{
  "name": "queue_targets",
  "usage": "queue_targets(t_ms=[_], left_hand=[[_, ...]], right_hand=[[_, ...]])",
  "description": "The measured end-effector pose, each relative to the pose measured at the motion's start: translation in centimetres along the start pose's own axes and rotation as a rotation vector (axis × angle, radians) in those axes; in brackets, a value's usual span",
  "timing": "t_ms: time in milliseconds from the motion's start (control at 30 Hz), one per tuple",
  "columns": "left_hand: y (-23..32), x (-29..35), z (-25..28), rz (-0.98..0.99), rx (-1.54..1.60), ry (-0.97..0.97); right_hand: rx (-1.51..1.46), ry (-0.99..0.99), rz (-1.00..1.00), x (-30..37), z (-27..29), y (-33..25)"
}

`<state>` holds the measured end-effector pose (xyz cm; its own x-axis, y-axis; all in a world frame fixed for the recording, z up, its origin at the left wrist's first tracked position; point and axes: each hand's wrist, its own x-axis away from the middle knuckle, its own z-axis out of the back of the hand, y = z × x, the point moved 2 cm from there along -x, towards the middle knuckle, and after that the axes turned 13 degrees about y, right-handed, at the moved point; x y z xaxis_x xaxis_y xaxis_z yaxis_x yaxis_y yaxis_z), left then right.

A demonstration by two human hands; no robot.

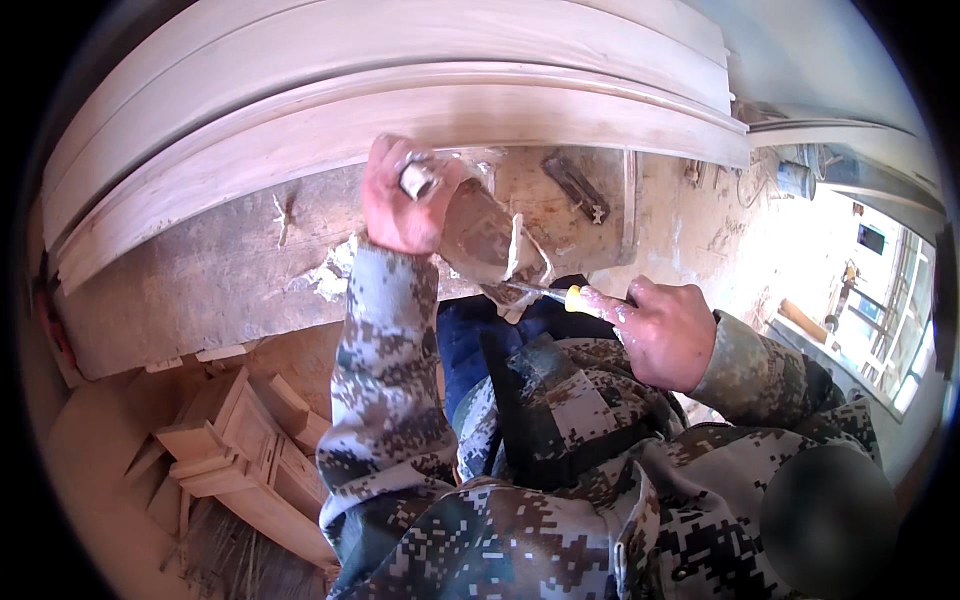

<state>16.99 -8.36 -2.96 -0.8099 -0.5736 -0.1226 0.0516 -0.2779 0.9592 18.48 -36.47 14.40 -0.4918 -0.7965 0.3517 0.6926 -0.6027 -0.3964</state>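
My left hand [405, 200] is wrapped round a pale handle, its end poking out of the fist. From it slopes a flat, brownish trowel [488, 232] with pale paste along its far right edge. Closed round a yellow-ended handle is my right hand [668, 335]. The thin metal blade of this scraper [535, 288] meets the trowel's lower tip, where a lump of paste clings. Its exact blade shape is hard to make out.
Long pale wooden mouldings [420, 110] lie across the back of the worn wooden bench [200, 270]. A dark tool [575, 186] rests on the bench right of the trowel. Paste [330, 275] is smeared at the bench edge. Wooden pieces [250, 440] are stacked at lower left.
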Motion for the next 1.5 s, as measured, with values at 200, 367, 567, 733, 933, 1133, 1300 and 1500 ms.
queue_targets(t_ms=[200,367,567,733,933,1133,1300,1500], left_hand=[[-0.2,2.7,-0.8,0.366,0.423,0.203],[0.8,4.3,1.7,0.204,0.114,0.376],[-0.4,13.4,-0.1,0.090,0.262,0.900],[1.8,12.0,-1.1,0.086,0.200,0.926],[2.0,12.3,-2.1,0.080,0.262,0.974],[3.3,12.7,-3.9,0.028,0.172,0.925],[4.5,12.8,-4.7,-0.083,-0.009,0.867],[3.5,15.6,-4.1,-0.374,0.048,0.817]], right_hand=[[-0.111,0.101,-0.115,0.9,-0.5,-0.6],[-0.050,0.110,0.024,-0.2,-0.6,0.1],[0.039,0.104,0.027,1.0,-2.1,1.8],[0.025,0.190,0.229,1.2,-3.5,4.8],[-0.049,0.164,0.281,0.1,-4.0,7.7],[-0.578,0.035,-0.166,0.8,-7.2,13.0],[-0.949,-0.307,-0.543,-0.5,-7.9,16.0],[-0.959,-0.294,-0.563,1.9,-11.8,14.8]])
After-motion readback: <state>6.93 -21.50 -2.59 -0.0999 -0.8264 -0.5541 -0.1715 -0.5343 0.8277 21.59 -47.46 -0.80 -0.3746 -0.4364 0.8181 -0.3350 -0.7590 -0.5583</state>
